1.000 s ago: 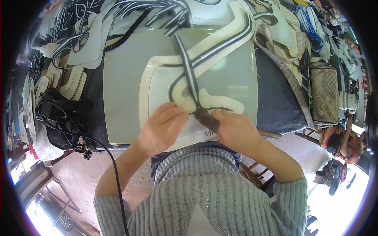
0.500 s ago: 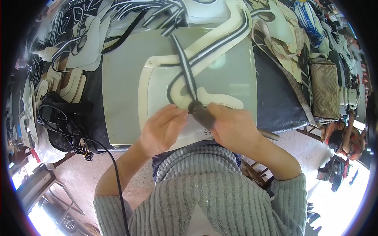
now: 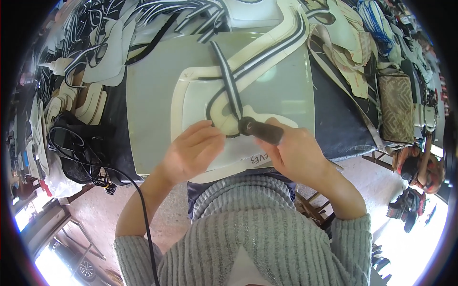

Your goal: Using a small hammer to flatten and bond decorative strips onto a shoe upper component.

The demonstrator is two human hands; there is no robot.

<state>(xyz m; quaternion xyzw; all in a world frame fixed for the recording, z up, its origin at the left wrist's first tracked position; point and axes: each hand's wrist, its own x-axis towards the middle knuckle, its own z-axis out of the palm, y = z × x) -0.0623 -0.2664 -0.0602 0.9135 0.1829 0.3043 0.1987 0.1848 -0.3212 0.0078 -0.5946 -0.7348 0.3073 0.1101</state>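
Note:
A cream, curved leather-like piece (image 3: pixel 177 102) lies over a white sheet on the grey-green board (image 3: pixel 148 95). A black-and-white striped strip (image 3: pixel 267 56) runs along it and bends round a loop. The strip's loose end (image 3: pixel 228 78) crosses the piece, pointing toward my hands. My left hand (image 3: pixel 193 150) lies beside the loop with fingers stretched out, the tips at the dark strip edge and nothing visible in its grasp. Closed round a dark hammer-like tool (image 3: pixel 262 131), my right hand (image 3: pixel 298 150) is just right of the loop; its fingers partly hide the tool.
More striped strips (image 3: pixel 157 9) and white cut pieces (image 3: pixel 106 57) pile up at the back left. A black cable (image 3: pixel 129 180) trails down the left side. At right stand a patterned brown box (image 3: pixel 395 107) and cream pieces (image 3: pixel 350 62). A black cover (image 3: pixel 336 114) surrounds the board.
My right hand and the tool have shifted right, and the tool has turned more sideways. My left fingers have straightened and drawn slightly left, uncovering more of the loop.

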